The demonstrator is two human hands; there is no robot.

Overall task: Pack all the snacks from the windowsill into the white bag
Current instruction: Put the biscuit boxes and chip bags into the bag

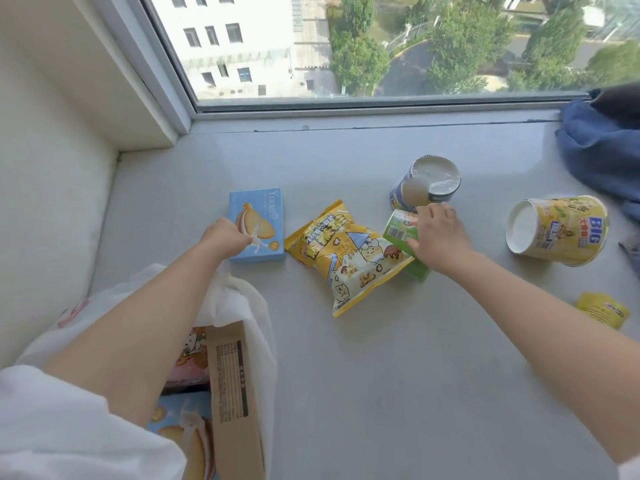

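Note:
On the grey windowsill (381, 358) my left hand (225, 239) holds the rim of the white bag (258, 306) beside a light blue biscuit box (263, 216). The bag holds a brown box (232, 393), a pink packet and another blue box. My right hand (438, 233) grips a green cup snack (403, 230) lying on its side. A yellow popcorn bag (349, 261) lies between the hands. Behind sit a blue tub (427, 183) and, to the right, a yellow BIG tub (557, 230), both tipped over. A small yellow packet (602, 308) lies far right.
A blue cloth (602, 150) is heaped at the right end of the sill against the window frame (346, 107). A white wall recess (52, 202) closes the left side.

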